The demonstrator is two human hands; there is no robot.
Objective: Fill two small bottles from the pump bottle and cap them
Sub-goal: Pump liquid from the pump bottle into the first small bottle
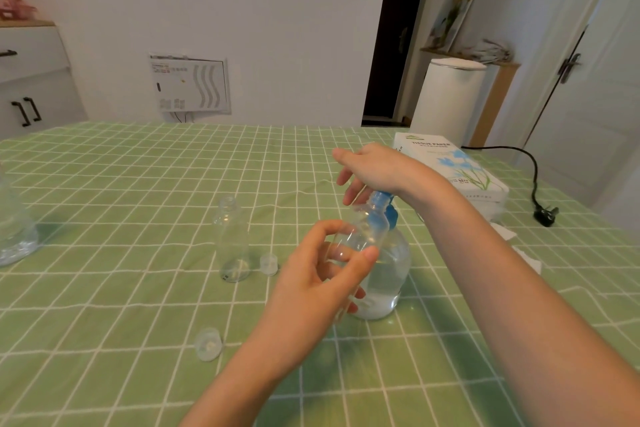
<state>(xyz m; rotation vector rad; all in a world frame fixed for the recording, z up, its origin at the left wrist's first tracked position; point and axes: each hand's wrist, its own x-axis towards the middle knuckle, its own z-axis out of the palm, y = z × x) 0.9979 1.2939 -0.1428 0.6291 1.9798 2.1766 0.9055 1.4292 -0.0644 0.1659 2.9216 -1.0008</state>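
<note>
On the green tablecloth with white grid lines [138, 218], right of centre, stands the round clear pump bottle with a blue pump head [384, 274], partly filled with clear liquid. The right hand [372, 170] rests on top of the blue pump, palm pressing down and fingers loosely spread forward rather than clenched. The left hand [318, 284] grips a small clear plastic bottle [360, 236] between thumb and fingers, holding it tilted with its mouth up against the pump's spout, just in front of the pump bottle. A second small clear bottle [232, 239] stands upright and uncapped to the left of the hands, apart from them. Beside its base lies a small translucent cap [268, 264]; another translucent cap [208, 344] lies nearer the person, left of the left forearm. Behind the right wrist sits a white tissue box with blue flowers [457, 166], printed "TISSUE PAPER"; the smaller print is too blurred to read.
</note>
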